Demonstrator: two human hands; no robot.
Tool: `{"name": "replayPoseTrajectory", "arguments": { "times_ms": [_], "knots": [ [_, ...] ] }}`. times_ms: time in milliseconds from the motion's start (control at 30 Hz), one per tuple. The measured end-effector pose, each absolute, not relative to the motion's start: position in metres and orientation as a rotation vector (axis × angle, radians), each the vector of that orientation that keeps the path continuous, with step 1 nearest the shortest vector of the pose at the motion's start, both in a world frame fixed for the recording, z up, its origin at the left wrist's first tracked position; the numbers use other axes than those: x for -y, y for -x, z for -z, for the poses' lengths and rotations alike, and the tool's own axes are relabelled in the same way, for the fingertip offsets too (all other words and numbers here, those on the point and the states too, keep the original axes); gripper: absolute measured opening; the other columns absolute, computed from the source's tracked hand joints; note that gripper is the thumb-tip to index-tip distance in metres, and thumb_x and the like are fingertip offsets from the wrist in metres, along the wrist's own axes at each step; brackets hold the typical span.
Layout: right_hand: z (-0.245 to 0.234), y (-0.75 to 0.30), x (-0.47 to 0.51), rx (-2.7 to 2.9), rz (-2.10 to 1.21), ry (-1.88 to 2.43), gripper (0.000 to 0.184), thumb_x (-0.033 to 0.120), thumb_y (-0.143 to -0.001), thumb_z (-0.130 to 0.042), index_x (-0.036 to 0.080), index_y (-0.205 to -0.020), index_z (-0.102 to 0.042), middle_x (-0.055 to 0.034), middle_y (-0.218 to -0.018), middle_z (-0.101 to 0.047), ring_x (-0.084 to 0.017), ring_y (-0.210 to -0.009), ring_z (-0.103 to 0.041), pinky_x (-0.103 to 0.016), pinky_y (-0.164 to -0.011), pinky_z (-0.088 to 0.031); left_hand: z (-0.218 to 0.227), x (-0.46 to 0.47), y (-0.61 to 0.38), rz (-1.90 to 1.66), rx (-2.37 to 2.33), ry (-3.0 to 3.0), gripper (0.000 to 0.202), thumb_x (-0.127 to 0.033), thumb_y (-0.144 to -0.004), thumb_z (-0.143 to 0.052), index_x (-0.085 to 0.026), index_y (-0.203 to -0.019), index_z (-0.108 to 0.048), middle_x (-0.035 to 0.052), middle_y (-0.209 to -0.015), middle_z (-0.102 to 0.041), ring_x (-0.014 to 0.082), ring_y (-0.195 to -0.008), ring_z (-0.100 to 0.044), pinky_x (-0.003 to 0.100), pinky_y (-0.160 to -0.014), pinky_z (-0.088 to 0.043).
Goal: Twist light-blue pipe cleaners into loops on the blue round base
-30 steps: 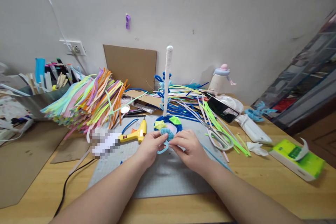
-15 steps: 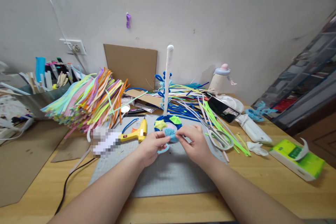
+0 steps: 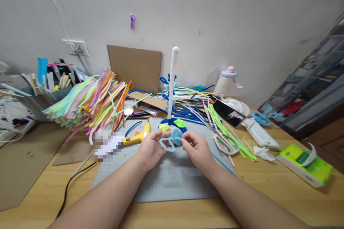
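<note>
My right hand (image 3: 197,148) pinches a light blue pipe-cleaner piece (image 3: 176,137), which has a fan-like tuft and a wide loop. A blue strand runs out past the right wrist. My left hand (image 3: 153,150) is open beside it, its fingers stretched out behind the loop; whether they touch it I cannot tell. Just beyond the hands is a dark blue round base (image 3: 182,124) with a yellow star (image 3: 165,127) and a green star (image 3: 179,123). A white upright rod (image 3: 173,78) rises behind the base, with curled blue pipe cleaners (image 3: 164,79) beside it.
A yellow glue gun (image 3: 138,137) lies left of my hands on the grey mat (image 3: 177,186). Scissors (image 3: 225,141), green pipe cleaners (image 3: 242,146), a phone (image 3: 228,112) and a tissue pack (image 3: 305,164) lie to the right. A large pipe-cleaner bundle (image 3: 88,103) is at left.
My left fingers have let go of the light blue piece and spread. The piece has turned, so its loop now shows in full, and a blue strand appears by my right wrist.
</note>
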State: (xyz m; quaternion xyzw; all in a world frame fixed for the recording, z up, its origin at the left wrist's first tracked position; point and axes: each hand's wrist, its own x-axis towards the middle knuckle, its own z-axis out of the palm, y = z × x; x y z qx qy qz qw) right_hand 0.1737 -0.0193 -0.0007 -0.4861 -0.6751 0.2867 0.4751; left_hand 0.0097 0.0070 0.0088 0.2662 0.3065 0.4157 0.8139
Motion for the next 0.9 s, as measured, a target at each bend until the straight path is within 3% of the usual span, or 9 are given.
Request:
{"name": "replayPoseTrajectory", "arguments": {
  "times_ms": [167,233,367,500,900],
  "knots": [
    [0.009,-0.172,0.017,1.493,-0.942,1.171,0.012,0.025,-0.082,-0.046,0.019,-0.071,-0.046,0.0042,-0.053,-0.049,-0.012,-0.051,-0.049,-0.023,-0.053,-0.038,-0.004,-0.001,-0.015,-0.898,-0.559,-0.811,0.034,-0.008,-0.059,-0.065,-0.012,-0.092,-0.065,0.0061,-0.083,-0.066,0.015,-0.079,-0.059,0.023,-0.072,-0.042],
    [0.011,-0.17,0.017,1.494,-0.973,1.167,0.012,0.025,-0.082,-0.047,0.019,-0.072,-0.046,0.0049,-0.053,-0.049,-0.011,-0.05,-0.048,-0.022,-0.051,-0.037,0.001,0.0,-0.018,-0.965,-0.631,-0.864,0.03,-0.015,-0.061,-0.07,-0.015,-0.091,-0.066,0.0035,-0.081,-0.065,0.0123,-0.074,-0.057,0.023,-0.072,-0.043],
    [0.012,-0.165,0.019,1.567,-0.9,1.166,0.011,0.025,-0.081,-0.05,0.018,-0.073,-0.05,0.0027,-0.063,-0.051,-0.011,-0.058,-0.048,-0.021,-0.055,-0.037,0.01,-0.002,-0.022,-1.051,-0.85,-0.833,0.022,-0.026,-0.056,-0.076,-0.012,-0.069,-0.066,0.0015,-0.068,-0.062,0.0093,-0.061,-0.054,0.023,-0.061,-0.045],
    [0.01,-0.164,0.023,1.638,-0.819,1.181,0.013,0.027,-0.083,-0.049,0.017,-0.076,-0.054,0.0005,-0.068,-0.054,-0.012,-0.062,-0.05,-0.022,-0.057,-0.038,0.009,-0.003,-0.022,-1.052,-0.961,-0.819,0.028,-0.027,-0.049,-0.08,-0.012,-0.067,-0.064,-0.0003,-0.063,-0.058,0.0093,-0.057,-0.052,0.023,-0.055,-0.047],
    [-0.004,-0.176,0.024,1.758,-0.51,1.22,0.015,0.024,-0.083,-0.049,0.017,-0.073,-0.058,0.0004,-0.063,-0.057,-0.012,-0.057,-0.049,-0.021,-0.053,-0.035,0.006,-0.001,-0.022,-1.076,-0.957,-0.771,0.024,-0.021,-0.05,-0.08,-0.011,-0.065,-0.063,0.0022,-0.065,-0.063,0.0123,-0.06,-0.059,0.026,-0.056,-0.054]
  ]
}}
